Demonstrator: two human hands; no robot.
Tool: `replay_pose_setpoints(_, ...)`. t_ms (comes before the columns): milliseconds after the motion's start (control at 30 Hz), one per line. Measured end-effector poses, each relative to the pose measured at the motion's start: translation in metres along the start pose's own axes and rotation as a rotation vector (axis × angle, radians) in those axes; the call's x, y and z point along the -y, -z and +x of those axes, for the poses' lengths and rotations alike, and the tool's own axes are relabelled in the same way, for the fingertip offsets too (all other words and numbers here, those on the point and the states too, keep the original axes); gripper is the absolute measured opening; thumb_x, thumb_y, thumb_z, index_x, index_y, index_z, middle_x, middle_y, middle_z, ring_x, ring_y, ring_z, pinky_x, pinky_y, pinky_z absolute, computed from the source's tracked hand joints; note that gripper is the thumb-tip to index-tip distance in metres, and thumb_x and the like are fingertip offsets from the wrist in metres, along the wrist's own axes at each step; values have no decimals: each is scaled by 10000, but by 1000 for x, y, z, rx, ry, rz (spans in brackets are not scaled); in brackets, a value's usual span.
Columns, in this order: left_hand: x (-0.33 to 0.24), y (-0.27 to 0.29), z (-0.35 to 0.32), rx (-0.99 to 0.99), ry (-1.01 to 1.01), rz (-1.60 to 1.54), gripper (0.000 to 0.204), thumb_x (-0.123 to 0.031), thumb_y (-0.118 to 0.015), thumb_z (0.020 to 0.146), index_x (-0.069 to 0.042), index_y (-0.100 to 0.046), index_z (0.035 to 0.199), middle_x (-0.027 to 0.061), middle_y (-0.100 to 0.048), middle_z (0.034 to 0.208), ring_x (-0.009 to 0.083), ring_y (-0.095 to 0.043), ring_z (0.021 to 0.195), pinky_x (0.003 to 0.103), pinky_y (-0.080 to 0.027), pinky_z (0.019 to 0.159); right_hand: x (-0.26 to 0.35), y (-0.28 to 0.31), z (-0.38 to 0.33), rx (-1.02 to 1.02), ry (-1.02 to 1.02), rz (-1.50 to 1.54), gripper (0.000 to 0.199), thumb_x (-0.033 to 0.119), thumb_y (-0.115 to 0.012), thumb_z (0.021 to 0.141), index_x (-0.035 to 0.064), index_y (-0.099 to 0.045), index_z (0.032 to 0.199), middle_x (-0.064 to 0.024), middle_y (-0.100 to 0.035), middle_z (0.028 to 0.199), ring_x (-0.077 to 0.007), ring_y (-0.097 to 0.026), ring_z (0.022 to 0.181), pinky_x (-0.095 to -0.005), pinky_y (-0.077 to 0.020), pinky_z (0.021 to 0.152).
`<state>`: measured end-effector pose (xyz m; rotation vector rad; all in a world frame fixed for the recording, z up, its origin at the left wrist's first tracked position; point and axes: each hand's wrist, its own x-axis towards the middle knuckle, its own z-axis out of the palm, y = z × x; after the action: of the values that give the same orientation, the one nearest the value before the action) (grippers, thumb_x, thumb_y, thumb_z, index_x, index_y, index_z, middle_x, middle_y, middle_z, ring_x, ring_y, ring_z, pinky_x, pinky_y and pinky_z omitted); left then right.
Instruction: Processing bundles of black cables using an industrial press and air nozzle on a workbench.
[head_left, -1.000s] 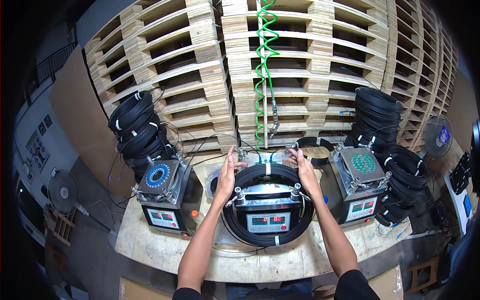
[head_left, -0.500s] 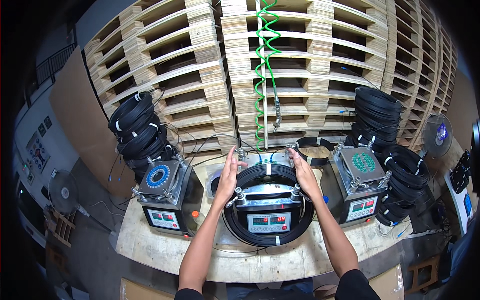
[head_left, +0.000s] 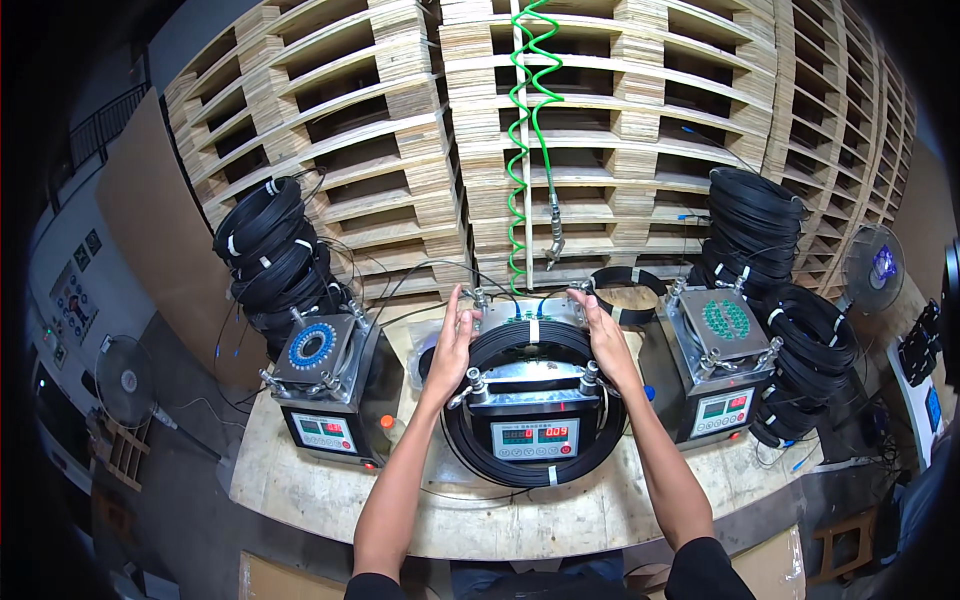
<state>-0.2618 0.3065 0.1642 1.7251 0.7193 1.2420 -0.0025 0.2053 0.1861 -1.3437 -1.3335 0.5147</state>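
A large coil of black cable [head_left: 487, 465] with white bands hangs around the middle machine [head_left: 535, 440], ringing its lit red display panel. On the coil's left side my left hand [head_left: 452, 352] rests near its upper edge, fingers straight and pointing up. My right hand [head_left: 608, 345] mirrors it on the other side, fingers extended, palm facing inward. Whether the palms press on the cable cannot be made out. Two metal clamp knobs [head_left: 590, 376] stand between my wrists. Behind the coil, blue-tipped cable ends [head_left: 541, 307] sit at the machine's rear plate.
Similar machines stand left [head_left: 318, 345] and right [head_left: 727, 320] on the wooden table [head_left: 330, 500]. Cable coils are stacked at the far left [head_left: 270, 245] and far right [head_left: 752, 235]. A green spiral air hose [head_left: 518, 150] hangs before wooden pallets [head_left: 400, 120]. An orange-capped bottle [head_left: 387, 422] stands left.
Both hands stay beside the coil with only a slight shift; the left fingers sit a little lower and closer together. The whole view has tilted slightly.
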Motion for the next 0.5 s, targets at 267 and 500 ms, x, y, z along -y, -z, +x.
replay_pose_setpoints(267, -3, 1, -5, 12, 15, 128, 641, -462, -457, 1114, -165, -268, 1649, 101, -624, 1152, 185, -591, 1089, 340, -448, 1031, -10, -1, 1, -61, -37, -90, 693, 592, -293, 1100, 65, -592, 1437, -185, -628, 1421, -341, -565, 1358, -377, -413, 1128)
replay_pose_setpoints(500, 2, 1, -6, -84, 88, 97, 612, -380, -508, 1104, -135, -312, 1629, 92, -594, 1155, 156, -574, 1079, 313, -492, 933, -10, 0, 4, 0, 35, -3, 672, 561, -305, 1110, 37, -601, 1410, -197, -642, 1394, -334, -577, 1345, -371, -417, 1122)
